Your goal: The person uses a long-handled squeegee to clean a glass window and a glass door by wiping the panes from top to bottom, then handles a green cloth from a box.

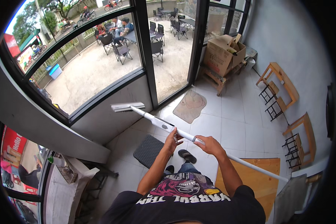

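A long-handled white spray squeegee (160,123) runs diagonally before me. Its wide flat head (128,106) is raised near the low wall under the window, slightly blurred. My left hand (172,141) holds the pole from below, thumb against its side, beside a small white trigger lever. Further down, my right hand (208,144) wraps around the grey collar of the pole. Past that hand, the pole's thin rear end (257,167) reaches back to the right over a wooden board (247,182).
Glass panes in black frames (145,36) stand ahead. Floor mats (190,106) (149,151) lie near my feet. A cardboard box (223,54) rests on a wooden stand at the back right. Small wooden tables (287,81) line the right wall. A ledge (62,193) juts in at left. People sit outside.
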{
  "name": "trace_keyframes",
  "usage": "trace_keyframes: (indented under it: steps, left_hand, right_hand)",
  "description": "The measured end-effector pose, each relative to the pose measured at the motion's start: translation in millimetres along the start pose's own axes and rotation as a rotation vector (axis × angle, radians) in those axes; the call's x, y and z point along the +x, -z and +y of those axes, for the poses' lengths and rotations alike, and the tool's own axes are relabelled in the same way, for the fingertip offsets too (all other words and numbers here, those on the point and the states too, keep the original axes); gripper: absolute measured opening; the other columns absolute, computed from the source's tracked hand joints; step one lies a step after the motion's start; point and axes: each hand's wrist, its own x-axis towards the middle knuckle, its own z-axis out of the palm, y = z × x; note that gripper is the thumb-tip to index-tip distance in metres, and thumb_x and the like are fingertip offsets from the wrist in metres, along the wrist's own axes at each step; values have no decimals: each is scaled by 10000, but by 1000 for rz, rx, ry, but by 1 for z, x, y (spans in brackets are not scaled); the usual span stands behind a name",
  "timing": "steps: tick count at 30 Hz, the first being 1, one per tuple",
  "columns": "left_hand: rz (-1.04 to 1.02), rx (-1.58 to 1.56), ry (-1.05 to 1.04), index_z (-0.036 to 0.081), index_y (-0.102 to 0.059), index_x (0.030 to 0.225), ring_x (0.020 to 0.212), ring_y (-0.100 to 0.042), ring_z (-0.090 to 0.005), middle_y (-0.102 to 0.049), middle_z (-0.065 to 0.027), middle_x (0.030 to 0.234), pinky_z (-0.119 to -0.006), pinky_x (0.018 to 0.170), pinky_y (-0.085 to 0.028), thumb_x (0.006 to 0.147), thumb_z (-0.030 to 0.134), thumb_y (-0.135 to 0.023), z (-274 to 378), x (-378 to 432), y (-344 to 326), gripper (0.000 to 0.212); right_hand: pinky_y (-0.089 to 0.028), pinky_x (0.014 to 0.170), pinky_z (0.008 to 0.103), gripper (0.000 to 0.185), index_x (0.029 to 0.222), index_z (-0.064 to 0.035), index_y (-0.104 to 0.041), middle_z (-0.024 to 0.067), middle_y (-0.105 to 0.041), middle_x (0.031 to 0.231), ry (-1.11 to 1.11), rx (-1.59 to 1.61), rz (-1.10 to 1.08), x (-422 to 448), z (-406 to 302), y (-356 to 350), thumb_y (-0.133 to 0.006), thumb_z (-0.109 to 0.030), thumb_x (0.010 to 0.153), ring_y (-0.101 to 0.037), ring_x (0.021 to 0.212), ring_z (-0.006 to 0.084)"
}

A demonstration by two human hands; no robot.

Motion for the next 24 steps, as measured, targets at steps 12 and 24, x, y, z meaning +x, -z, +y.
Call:
trace_keyframes:
  steps: [12, 24]
  left_hand:
    - [130, 416, -110, 81, -582, 1048, 886, -600, -135, -649, -38, 987, -322, 756, -476, 916, 494, -531, 63, 72, 21, 436]
    - [358, 494, -177, 69, -593, 1000, 817, -607, -137, -664, -39, 928, -337, 687, -483, 909, 458, -547, 71, 252, -19, 402]
  right_hand:
    - [-505, 706, 484, 324, 1113, -164, -641, 184, -670, 839, -73, -175, 85, 77, 70, 53, -543, -399, 913, -632, 801, 404]
    - [-507, 773, 450, 352, 1077, -180, -695, 164, -684, 934, -63, -206, -124, 222, 190, 122, -643, -432, 837, -639, 882, 370]
